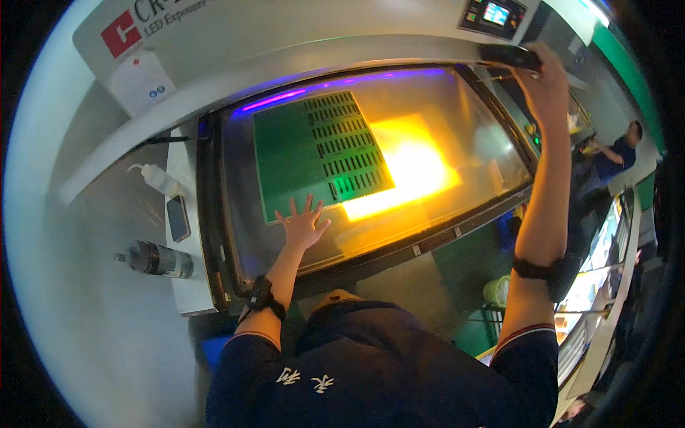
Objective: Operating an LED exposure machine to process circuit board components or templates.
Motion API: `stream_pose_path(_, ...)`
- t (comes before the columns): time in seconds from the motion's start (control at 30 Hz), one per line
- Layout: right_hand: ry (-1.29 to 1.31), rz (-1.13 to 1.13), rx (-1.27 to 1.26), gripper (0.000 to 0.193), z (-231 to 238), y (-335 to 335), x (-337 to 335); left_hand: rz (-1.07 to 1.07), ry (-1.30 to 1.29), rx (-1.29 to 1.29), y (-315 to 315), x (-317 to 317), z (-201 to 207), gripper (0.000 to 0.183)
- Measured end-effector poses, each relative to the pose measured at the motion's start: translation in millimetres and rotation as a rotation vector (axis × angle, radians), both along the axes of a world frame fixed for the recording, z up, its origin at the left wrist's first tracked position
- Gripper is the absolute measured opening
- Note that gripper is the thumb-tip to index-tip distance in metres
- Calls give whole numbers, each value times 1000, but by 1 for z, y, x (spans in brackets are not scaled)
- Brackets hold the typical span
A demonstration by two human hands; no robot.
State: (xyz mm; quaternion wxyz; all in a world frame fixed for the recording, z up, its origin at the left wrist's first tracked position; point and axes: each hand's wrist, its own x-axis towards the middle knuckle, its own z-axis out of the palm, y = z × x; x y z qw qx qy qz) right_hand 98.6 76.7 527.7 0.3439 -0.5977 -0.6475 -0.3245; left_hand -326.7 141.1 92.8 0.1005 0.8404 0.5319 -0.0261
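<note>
My left hand (302, 227) lies with its fingers spread at the near edge of a green panel (285, 153). Rows of dark slots run down the right part of that panel. It rests on a framed glass bed (489, 153) of a large exposure machine, and bright yellow-orange light (417, 165) glows beside it. Up at the right, my right hand (545, 82) is closed round the end of a black handle (508, 56) on the grey raised lid (300, 57). Some of its fingers are hidden behind the handle.
On the white ledge at left are a white squeeze bottle (158, 178), a phone (178, 217) and a dark spray bottle (158, 259). A control screen (495, 13) sits at the upper right. Another person (615, 153) works far right, near a lit table (589, 267). A green bin (496, 291) stands below.
</note>
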Motion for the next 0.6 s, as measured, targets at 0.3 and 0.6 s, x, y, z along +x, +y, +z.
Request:
stream_pose_path(0.3,106,-27,-195,31,-127,-103,-44,49,-84,57,-21,11,-2,65)
stream_pose_path(0.6,-64,-215,-1260,44,-335,-175,-51,-988,-762,-1047,-187,133,49,43)
